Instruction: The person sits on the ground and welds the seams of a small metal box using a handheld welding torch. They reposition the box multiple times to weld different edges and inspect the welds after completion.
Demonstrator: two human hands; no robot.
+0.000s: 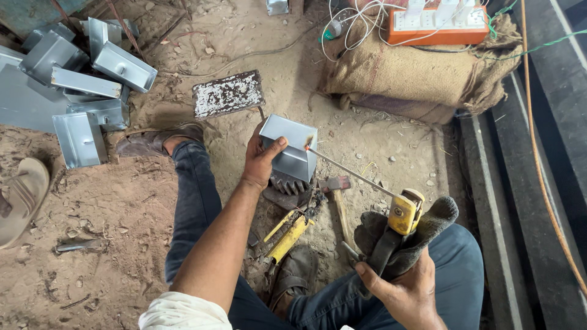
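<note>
My left hand [262, 160] grips a folded grey sheet-metal box [290, 146], held upright on a toothed metal block [287, 183] on the dirt floor. My right hand [403, 290] holds a yellow welding electrode holder [405, 211] wrapped in a dark glove or cloth [422, 235]. The thin electrode rod [351, 171] runs from the holder up to the box's right edge, and its tip glows orange where it touches the metal.
Several similar grey metal boxes [85, 79] are piled at the upper left. A rusty flat plate [227, 93] lies beyond the box. A hammer [338, 195] and yellow-handled tool [287, 235] lie by my legs. A burlap sack [416, 73] carries an orange power strip [437, 27].
</note>
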